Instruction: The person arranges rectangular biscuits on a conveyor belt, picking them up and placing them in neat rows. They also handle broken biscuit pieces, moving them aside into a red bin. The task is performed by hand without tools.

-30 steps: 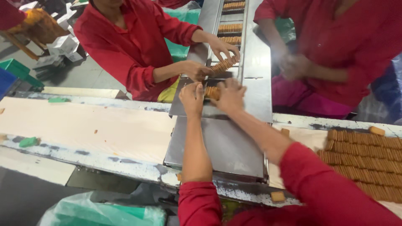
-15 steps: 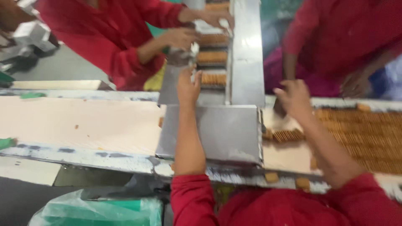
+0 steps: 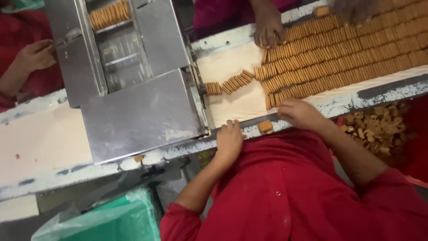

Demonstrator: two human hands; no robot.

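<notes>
**Biscuits in rows on the pale belt, both hands at its near edge**

Biscuits [image 3: 339, 53]: packed on edge in long slanted rows across the right half of the cream conveyor belt [image 3: 232, 105], thinning to 2 short loose runs [image 3: 229, 85] beside the steel chute.

Right hand [image 3: 299, 112]: fingers curled, tips touching the nearest row's end at the belt's near edge; whether closed on a biscuit, cannot tell.

Left hand [image 3: 229, 139]: fingers together and bent over the chipped frame rail [image 3: 356, 100], flat, holding nothing. Single loose biscuit [image 3: 265, 126] just beside it on the rail, between both hands.

Steel chute [image 3: 142, 111]: across the belt, left of the hands, with a short biscuit stack [image 3: 109, 14] in its upper channel.

Across the belt: a co-worker's hand [image 3: 268, 30] resting on the far rows; another person's hand [image 3: 36, 54] far left.

Below right: a bin of broken biscuit scraps [image 3: 376, 129]. Below left: a green plastic bag [image 3: 111, 221].
</notes>
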